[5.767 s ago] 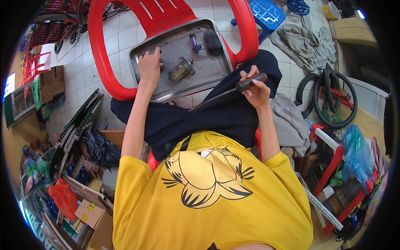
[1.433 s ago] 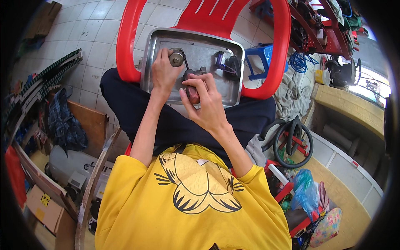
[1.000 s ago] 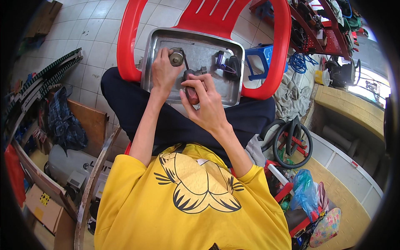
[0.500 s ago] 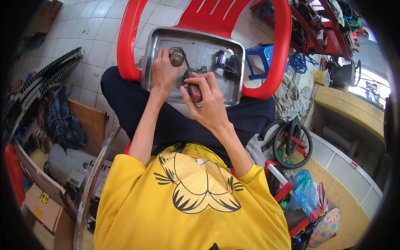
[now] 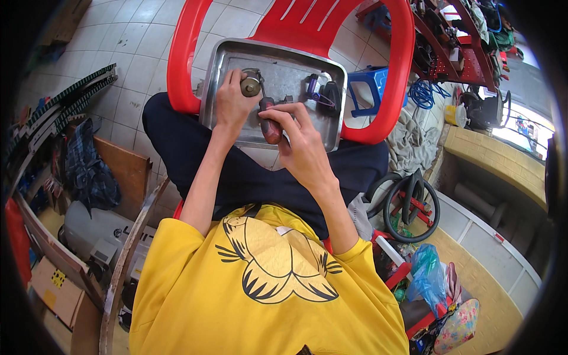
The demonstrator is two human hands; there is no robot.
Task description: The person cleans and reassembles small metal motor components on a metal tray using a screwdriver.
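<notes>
In the metal tray (image 5: 284,50), my left hand (image 5: 231,103) is closed around a round, brass-grey metal part (image 5: 250,86). My right hand (image 5: 302,139) grips a screwdriver (image 5: 271,129) by its dark red handle, thumb and index finger on it. The screwdriver's thin shaft points away from me, and its tip lies beside the round part; whether it touches is too small to tell. Right of the screwdriver sits a small grey metal piece (image 5: 288,99). Farther right in the tray are a purple metal part (image 5: 312,87) and a black piece (image 5: 331,97).
Under the tray is a red plastic chair (image 5: 397,59) with arms on both sides. A blue stool (image 5: 368,89) stands to its right, near a grey cloth (image 5: 408,139) and a black tube loop (image 5: 435,213). Wooden boards (image 5: 124,168) lean at the left.
My right fingers have shifted on the screwdriver handle, which has moved slightly left and turned more in line with the shaft. My left hand stays on the round part.
</notes>
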